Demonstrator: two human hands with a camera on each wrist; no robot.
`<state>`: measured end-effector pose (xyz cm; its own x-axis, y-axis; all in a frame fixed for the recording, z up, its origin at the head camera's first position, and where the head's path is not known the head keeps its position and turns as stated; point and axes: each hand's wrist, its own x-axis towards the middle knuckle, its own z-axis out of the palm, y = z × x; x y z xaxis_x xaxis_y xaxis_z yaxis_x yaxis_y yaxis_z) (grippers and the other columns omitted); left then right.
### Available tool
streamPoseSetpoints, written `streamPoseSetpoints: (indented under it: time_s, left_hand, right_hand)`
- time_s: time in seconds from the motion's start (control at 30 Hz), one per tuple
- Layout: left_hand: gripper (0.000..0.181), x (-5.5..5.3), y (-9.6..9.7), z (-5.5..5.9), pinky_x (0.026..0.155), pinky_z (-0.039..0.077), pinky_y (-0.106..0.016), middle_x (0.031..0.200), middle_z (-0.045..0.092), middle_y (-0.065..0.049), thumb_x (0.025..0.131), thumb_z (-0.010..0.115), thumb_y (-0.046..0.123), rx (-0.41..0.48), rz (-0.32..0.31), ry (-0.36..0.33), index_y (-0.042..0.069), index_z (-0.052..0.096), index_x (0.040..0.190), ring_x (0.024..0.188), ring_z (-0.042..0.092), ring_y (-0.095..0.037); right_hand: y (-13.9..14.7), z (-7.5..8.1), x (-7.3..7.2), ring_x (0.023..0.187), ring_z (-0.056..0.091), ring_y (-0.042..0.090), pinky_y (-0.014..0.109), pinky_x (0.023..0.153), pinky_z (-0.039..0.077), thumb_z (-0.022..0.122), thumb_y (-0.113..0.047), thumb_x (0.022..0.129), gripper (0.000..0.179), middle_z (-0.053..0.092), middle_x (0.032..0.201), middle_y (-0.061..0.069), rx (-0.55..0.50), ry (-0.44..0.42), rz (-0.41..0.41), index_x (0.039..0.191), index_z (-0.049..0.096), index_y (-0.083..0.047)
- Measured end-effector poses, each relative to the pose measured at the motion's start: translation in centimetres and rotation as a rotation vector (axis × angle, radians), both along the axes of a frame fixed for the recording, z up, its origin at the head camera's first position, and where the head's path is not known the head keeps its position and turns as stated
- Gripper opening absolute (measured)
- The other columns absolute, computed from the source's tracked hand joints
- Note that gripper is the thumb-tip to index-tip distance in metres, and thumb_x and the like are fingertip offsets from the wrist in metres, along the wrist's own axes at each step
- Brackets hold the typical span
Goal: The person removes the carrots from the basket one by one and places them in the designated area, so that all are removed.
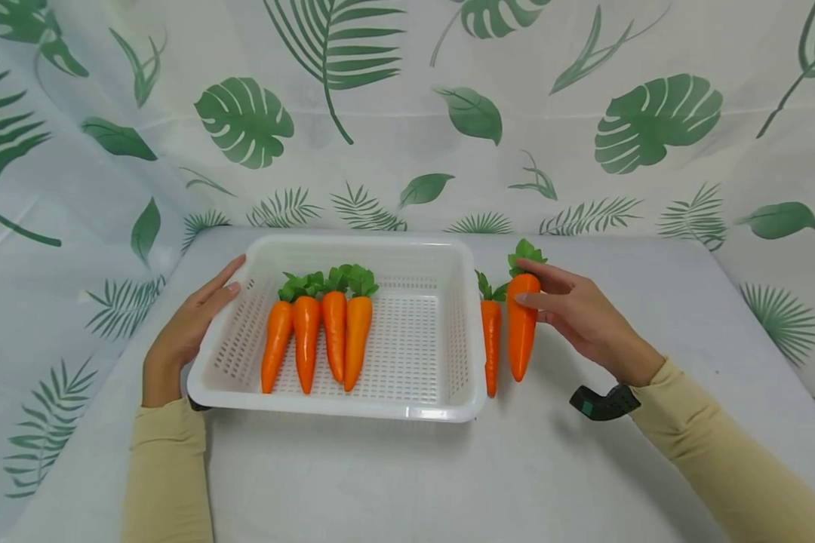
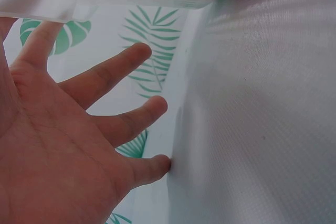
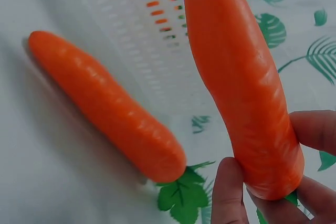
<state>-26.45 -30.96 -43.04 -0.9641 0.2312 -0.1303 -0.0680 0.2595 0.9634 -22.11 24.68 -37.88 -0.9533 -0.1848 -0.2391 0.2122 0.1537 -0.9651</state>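
Upright in the head view, an orange carrot (image 1: 521,332) with a green leafy top is held near its crown by the right hand (image 1: 577,313). The right wrist view shows the thumb and fingers around the thick end of the same carrot (image 3: 247,93). Another carrot (image 1: 492,339) lies on the table just right of a white perforated basket (image 1: 407,413). Four-sided and shallow, the basket has several carrots (image 1: 306,339) side by side in its left half. At its left rim rests the left hand (image 1: 186,328); its fingers (image 2: 126,119) look straight and spread in the left wrist view.
A pale cloth covers the table (image 1: 353,483). Behind it hangs a white curtain (image 1: 394,151) printed with green leaves, which also runs along both sides. A dark band (image 1: 604,403) sits at the right wrist.
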Motion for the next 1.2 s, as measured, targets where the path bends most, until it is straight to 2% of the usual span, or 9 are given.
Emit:
streamPoseSetpoints:
  time_s: [0.2,0.43,0.6,0.77,1.03,1.2]
  left_hand:
    - [0.062,0.0,0.1,0.1,0.087,0.062,-0.034,0.174,0.027,-0.015,0.113,0.05,0.046,0.003,0.002,-0.009,0.045,0.023,0.17,0.118,0.063,-0.011]
    - [0.063,-0.1,0.0,0.3,0.088,0.062,-0.033,0.175,0.026,-0.012,0.113,0.05,0.048,-0.009,0.003,-0.012,0.046,0.024,0.17,0.12,0.062,-0.011]
    - [0.062,0.0,0.0,0.2,0.089,0.061,-0.031,0.175,0.026,-0.013,0.114,0.049,0.047,-0.017,-0.006,-0.003,0.045,0.023,0.17,0.121,0.06,-0.011]
    - [0.062,0.1,0.0,0.1,0.088,0.061,-0.032,0.174,0.027,-0.015,0.114,0.048,0.047,-0.023,-0.007,0.004,0.046,0.023,0.17,0.119,0.062,-0.011]
    - [0.062,0.0,0.0,0.1,0.088,0.061,-0.032,0.175,0.027,-0.013,0.113,0.048,0.049,-0.038,-0.001,0.007,0.047,0.023,0.17,0.121,0.061,-0.013]
    - [0.062,0.0,0.0,0.0,0.088,0.061,-0.032,0.175,0.026,-0.013,0.113,0.048,0.049,-0.043,-0.002,0.014,0.046,0.022,0.17,0.123,0.059,-0.014]
  right_hand:
    - [0.7,-1.8,-0.1,0.13,0.053,0.024,0.024,0.099,0.051,0.068,-0.018,0.106,0.07,0.038,0.168,0.014,0.081,0.001,-0.005,0.169,0.037,-0.015]
    - [0.8,-3.7,-0.1,0.145,0.041,0.035,0.026,0.101,0.047,0.069,-0.018,0.104,0.071,0.036,0.17,0.015,0.179,0.039,0.004,0.168,0.039,-0.014]
    - [0.5,-4.7,-0.2,0.132,0.049,0.039,0.029,0.089,0.054,0.071,-0.015,0.102,0.069,0.042,0.163,0.021,0.241,0.075,0.004,0.165,0.042,-0.01]
    - [0.2,-5.3,-0.3,0.118,0.058,0.038,0.036,0.088,0.055,0.071,-0.017,0.102,0.069,0.05,0.156,0.022,0.339,0.128,0.011,0.165,0.043,-0.01]
    - [-0.3,-6.0,-0.2,0.119,0.059,0.041,0.04,0.087,0.054,0.072,-0.022,0.102,0.071,0.053,0.15,0.025,0.464,0.191,-0.005,0.165,0.042,-0.01]
    - [-0.7,-6.3,-0.2,0.12,0.058,0.043,0.049,0.092,0.054,0.073,-0.022,0.102,0.069,0.053,0.142,0.027,0.529,0.24,-0.019,0.164,0.045,-0.009]
